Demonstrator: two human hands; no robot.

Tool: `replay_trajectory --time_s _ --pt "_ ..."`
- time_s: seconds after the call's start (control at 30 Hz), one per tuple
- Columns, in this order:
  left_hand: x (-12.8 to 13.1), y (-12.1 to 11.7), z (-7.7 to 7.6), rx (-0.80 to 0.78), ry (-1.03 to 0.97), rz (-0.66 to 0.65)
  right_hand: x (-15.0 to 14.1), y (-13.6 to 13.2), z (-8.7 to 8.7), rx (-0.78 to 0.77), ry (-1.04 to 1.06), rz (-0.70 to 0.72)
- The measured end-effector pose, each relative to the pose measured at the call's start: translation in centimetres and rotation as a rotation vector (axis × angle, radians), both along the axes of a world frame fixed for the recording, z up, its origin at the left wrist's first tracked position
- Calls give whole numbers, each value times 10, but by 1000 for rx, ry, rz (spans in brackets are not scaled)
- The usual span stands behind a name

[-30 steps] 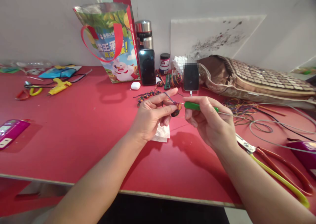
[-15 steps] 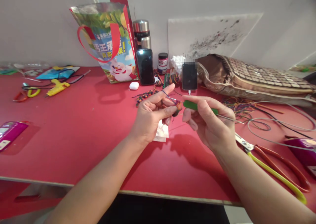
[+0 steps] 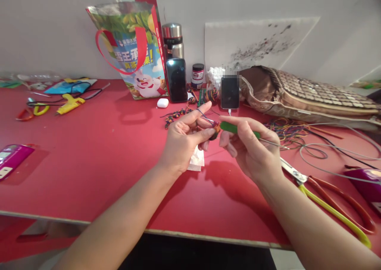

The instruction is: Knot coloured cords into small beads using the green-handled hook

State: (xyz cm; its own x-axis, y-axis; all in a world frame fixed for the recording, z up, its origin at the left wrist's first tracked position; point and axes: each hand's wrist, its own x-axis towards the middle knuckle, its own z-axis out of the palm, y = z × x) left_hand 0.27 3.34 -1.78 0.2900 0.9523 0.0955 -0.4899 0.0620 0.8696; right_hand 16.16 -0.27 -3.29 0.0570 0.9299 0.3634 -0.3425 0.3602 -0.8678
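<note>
My left hand (image 3: 183, 145) pinches a small piece of multicoloured crochet (image 3: 214, 133) between thumb and fingers, partly hidden by them. A dark strand of yarn (image 3: 204, 114) runs over its raised index finger. In my right hand (image 3: 257, 149) is a crochet hook (image 3: 228, 127) with a green handle, held between thumb and index finger. One thin metal end of the hook meets the crochet piece; the other sticks out behind the hand to the right. Below the hands lies a white paper (image 3: 196, 161). Behind them rests a string of multicoloured crocheted pieces (image 3: 177, 114).
Pliers (image 3: 300, 177) with red and yellow handles lie beside my right forearm, near tangled threads (image 3: 282, 130) and a grey cable (image 3: 302, 153). Two phones (image 3: 176, 79), a shopping bag (image 3: 139, 60), a flask (image 3: 172, 40) and a brown bag (image 3: 297, 91) stand behind. A yellow glue gun (image 3: 70, 103) lies left.
The view has shifted slightly. My right hand with the hook has moved a little left, closer to the crochet piece. Both hands keep their holds.
</note>
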Motion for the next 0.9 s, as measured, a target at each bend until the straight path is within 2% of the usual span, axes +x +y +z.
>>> replay_trajectory --time_s 0.2,0.43,0.6,0.73,0.9 --pt "-5 -2 5 -49 78 41 -3 4 0 -55 14 -38" --pt "-5 1 5 -90 9 1 -1 4 -6 -9 10 10" --pt "-3 0 6 -126 24 4 -3 2 -3 -44 -8 -15" --pt "-1 -2 6 -123 36 35 -4 0 0 -60 -54 -65" --pt "1 -4 6 -67 73 64 -4 0 -1 -26 -111 -63"
